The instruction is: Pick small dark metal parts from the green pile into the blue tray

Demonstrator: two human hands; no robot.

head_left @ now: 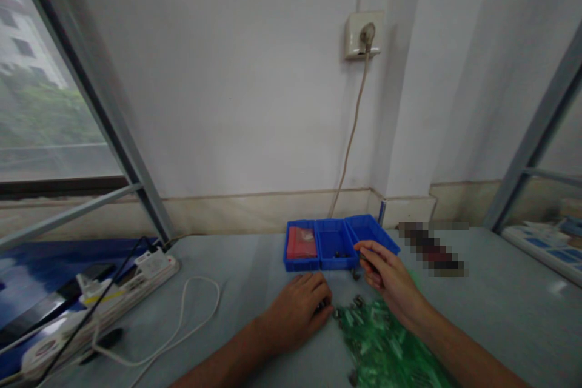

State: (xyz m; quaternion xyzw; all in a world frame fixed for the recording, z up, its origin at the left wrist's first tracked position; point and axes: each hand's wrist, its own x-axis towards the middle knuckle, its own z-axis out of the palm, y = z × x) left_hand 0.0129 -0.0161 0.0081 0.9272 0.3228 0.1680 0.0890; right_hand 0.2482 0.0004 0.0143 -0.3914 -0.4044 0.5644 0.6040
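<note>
Both hands are at work over the counter (254, 267). The left hand (301, 310) rests on it palm down, fingers loosely curled; dark small parts show beneath the fingertips, but a firm hold cannot be confirmed. The right hand (384, 270) is raised at the near right corner of the middle bin (336, 264), thumb and fingertips drawn together; whether a part is pinched there cannot be told.

Loose metal parts (358, 301) lie between the hands, along the far left edge of a green bag (386, 345). Another part (355, 275) sits just near of the middle bin, and a few are inside it. The left bin (302, 265) holds red packets (301, 243); the right bin (369, 230) stands angled beside the middle one.

Assessment: the parts appear light, rigid and smooth, liable to roll or slip; best gripped singly across the sides, thumb against fingertip. Breakage seems unlikely. The bag looks soft and slippery, better taken by an edge.
</note>
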